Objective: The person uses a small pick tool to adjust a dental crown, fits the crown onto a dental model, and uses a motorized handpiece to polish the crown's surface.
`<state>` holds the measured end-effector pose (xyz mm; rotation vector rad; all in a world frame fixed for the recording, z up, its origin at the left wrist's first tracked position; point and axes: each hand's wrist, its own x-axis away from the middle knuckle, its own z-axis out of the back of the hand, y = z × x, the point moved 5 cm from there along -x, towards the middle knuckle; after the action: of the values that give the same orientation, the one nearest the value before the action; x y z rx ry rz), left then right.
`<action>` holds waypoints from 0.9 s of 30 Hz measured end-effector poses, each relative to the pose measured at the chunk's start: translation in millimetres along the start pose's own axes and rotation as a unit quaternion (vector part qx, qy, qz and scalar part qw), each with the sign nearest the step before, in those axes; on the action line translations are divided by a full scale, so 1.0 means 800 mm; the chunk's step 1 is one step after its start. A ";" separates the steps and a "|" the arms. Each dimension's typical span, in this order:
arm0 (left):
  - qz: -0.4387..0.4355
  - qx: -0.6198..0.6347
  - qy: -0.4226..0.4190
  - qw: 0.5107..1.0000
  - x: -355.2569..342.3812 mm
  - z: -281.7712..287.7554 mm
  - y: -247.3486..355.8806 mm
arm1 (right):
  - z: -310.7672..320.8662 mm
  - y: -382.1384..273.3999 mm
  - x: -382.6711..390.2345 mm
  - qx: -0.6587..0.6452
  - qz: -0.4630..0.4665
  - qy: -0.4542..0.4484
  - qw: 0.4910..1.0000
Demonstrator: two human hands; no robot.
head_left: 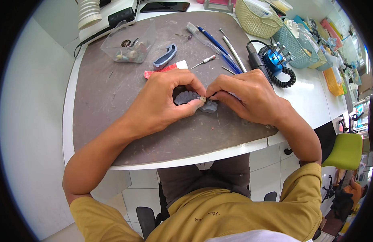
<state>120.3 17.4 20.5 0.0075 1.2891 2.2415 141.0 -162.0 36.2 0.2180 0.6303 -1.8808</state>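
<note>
A grey dental model (184,97) with a row of teeth lies on the brown mat, partly hidden by my fingers. Just above it, a small cream-coloured dental crown (203,99) sits between the thumb and forefinger of my left hand (160,97), which is closed on it. My right hand (253,97) comes in from the other side, thumb and forefinger pinched together right beside the crown. Whatever is in that pinch is too small to make out. Behind my left fingers lies a red and white piece of paper (182,64).
Beyond my hands are a blue-grey curved piece (165,56), a clear box (130,44) of small parts, a small screwdriver (203,61), a toothbrush (193,30) and blue pens (214,38). At right stand a blue bur holder (274,58), a corded handpiece (257,60) and baskets (259,22).
</note>
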 end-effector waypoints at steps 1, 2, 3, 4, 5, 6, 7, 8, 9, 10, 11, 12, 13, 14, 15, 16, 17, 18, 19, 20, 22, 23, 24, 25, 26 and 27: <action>-0.001 0.015 0.011 1.000 0.000 0.000 -0.002 | 0.000 0.000 0.000 0.000 0.002 0.001 1.000; 0.000 0.015 0.011 1.000 0.001 0.000 -0.003 | 0.000 -0.001 -0.001 -0.001 0.003 0.002 1.000; -0.006 0.014 0.010 1.000 0.001 0.000 -0.003 | 0.000 -0.001 -0.001 -0.001 0.003 0.002 1.000; -0.012 0.012 0.008 1.000 0.000 0.000 -0.003 | 0.001 -0.001 -0.001 -0.002 0.004 0.005 1.000; -0.012 0.012 0.008 1.000 0.000 0.000 -0.003 | 0.001 -0.001 -0.001 -0.004 0.006 0.007 1.000; -0.008 0.015 0.008 1.000 0.000 0.000 -0.002 | 0.000 -0.001 -0.001 -0.004 0.005 0.007 1.000; -0.004 0.019 0.008 1.000 0.000 0.000 -0.002 | 0.000 -0.001 -0.001 -0.011 0.005 0.012 1.000; -0.004 0.019 0.007 1.000 -0.001 0.000 -0.002 | 0.000 -0.001 -0.001 -0.018 0.005 0.017 1.000; -0.002 0.020 0.008 1.000 -0.001 0.000 -0.001 | 0.001 -0.001 -0.001 -0.018 0.006 0.017 1.000; 0.000 0.021 0.009 1.000 0.000 0.000 -0.001 | 0.001 -0.001 -0.002 -0.019 0.003 0.016 1.000; 0.000 0.020 0.009 1.000 0.000 0.000 -0.002 | 0.001 -0.001 -0.002 -0.020 0.001 0.014 1.000; -0.006 0.015 0.009 1.000 0.000 0.000 -0.003 | 0.001 -0.001 -0.002 -0.020 0.001 0.013 1.000; -0.012 0.010 0.010 1.000 0.000 0.000 -0.004 | 0.001 0.000 -0.002 -0.024 0.001 0.017 1.000; -0.012 0.010 0.010 1.000 0.000 0.000 -0.003 | 0.001 0.000 -0.002 -0.027 0.000 0.021 0.999; -0.006 0.013 0.008 1.000 0.000 0.000 -0.002 | 0.001 0.000 -0.002 -0.028 0.001 0.021 0.999; -0.001 0.016 0.007 1.000 0.000 0.000 -0.002 | 0.001 0.001 -0.002 -0.030 -0.005 0.023 0.999; -0.001 0.016 0.007 1.000 0.000 0.000 -0.002 | 0.001 0.002 -0.002 -0.033 -0.011 0.025 0.999; -0.002 0.017 0.007 1.000 -0.001 0.000 -0.002 | 0.001 0.002 -0.002 -0.033 -0.011 0.025 0.999; -0.003 0.017 0.007 1.000 -0.001 0.000 -0.001 | 0.001 0.003 -0.001 -0.042 -0.016 0.024 0.999; -0.003 0.017 0.007 1.000 -0.001 0.000 -0.001 | 0.001 0.003 -0.001 -0.051 -0.022 0.022 0.998; -0.001 0.012 0.001 1.000 0.000 -0.001 -0.002 | 0.004 0.007 -0.002 -0.046 -0.027 0.057 0.997; -0.002 0.012 0.000 1.000 0.000 0.000 0.000 | 0.009 0.010 -0.002 -0.041 -0.031 0.092 0.994; -0.003 0.008 0.000 1.000 -0.001 0.000 0.002 | 0.011 0.011 -0.003 -0.041 -0.032 0.092 0.994; -0.005 0.005 -0.001 1.000 -0.001 -0.001 0.003 | 0.015 0.014 -0.002 0.007 -0.048 0.087 0.995; -0.006 0.005 -0.001 1.000 -0.001 -0.001 0.001 | 0.018 0.016 -0.002 0.054 -0.064 0.083 0.993; -0.019 0.007 0.000 1.000 0.000 -0.002 0.000 | 0.020 0.015 -0.002 0.054 -0.063 0.083 0.993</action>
<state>120.1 16.4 19.6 -0.0110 1.2955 2.2004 154.6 -171.9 46.4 0.4166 0.6691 -2.0352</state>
